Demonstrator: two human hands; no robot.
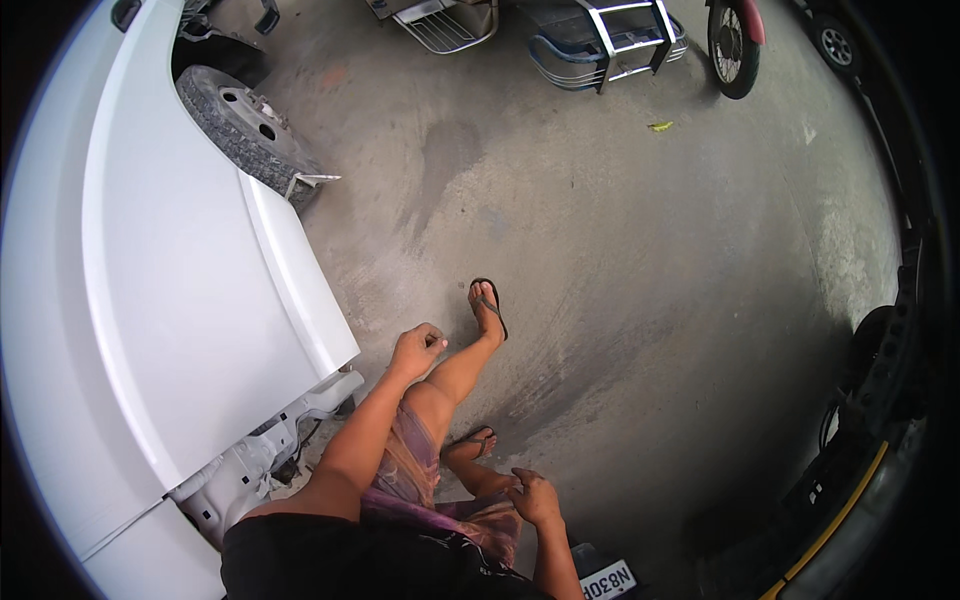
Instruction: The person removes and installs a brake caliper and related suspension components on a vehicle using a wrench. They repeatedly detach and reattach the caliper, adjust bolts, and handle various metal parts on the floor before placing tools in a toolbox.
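Note:
My left hand point(418, 350) hangs in front of my left thigh with its fingers curled in. Whether anything is inside it is hidden. Close by on its left is the lower edge of a white vehicle body panel point(190, 260). My right hand point(537, 498) is beside the patterned purple and brown shorts point(405, 460), its fingers bent toward the cloth. I cannot tell whether those fingers hold anything. Both feet wear dark flip-flops point(489, 308), the left foot ahead of the right.
Under the panel, bare metal parts point(240, 475) are exposed. A dusty wheel point(240, 125) stands at the upper left. Metal racks point(610, 45) and a spoked wheel point(733, 50) line the far side. A yellow leaf point(660, 127) lies on the stained concrete floor point(620, 250). Dark vehicle parts point(880, 370) edge the right.

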